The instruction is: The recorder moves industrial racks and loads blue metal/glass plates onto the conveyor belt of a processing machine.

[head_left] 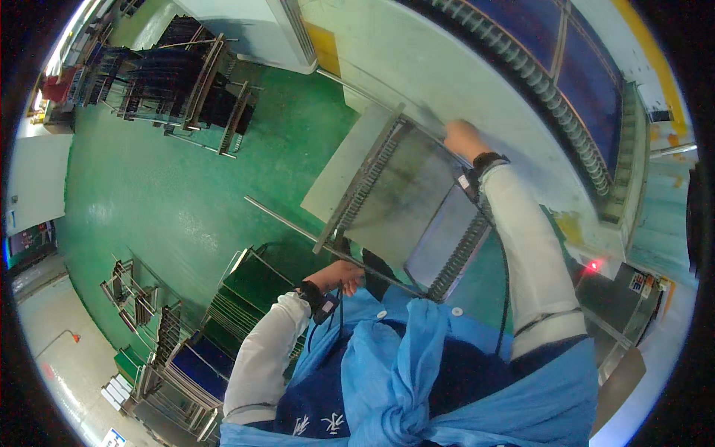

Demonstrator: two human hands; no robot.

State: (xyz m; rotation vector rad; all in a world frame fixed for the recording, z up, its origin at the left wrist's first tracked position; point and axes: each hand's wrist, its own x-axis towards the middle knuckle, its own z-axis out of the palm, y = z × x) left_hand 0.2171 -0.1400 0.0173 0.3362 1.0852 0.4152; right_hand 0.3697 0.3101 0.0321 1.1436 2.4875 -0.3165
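Observation:
In front of my body is a metal rack (357, 190) with slotted, comb-like side rails and long rods along its near and far sides. My left hand (341, 277) is closed at the rack's near rod (283, 219), its fingers curled in. My right hand (465, 140) reaches forward and is closed around the far rod (357, 91), its fingertips partly hidden. Between the rails a greyish flat panel (398, 186) shows, with a paler sheet (447, 235) towards the right rail.
A white machine (417, 56) with a coiled spring-like strip (521, 63) and dark blue panels stands ahead and to the right. Loaded racks (171, 82) stand at the far left; more racks with green and blue boards (246, 294) are at the near left. The floor (164, 186) is green.

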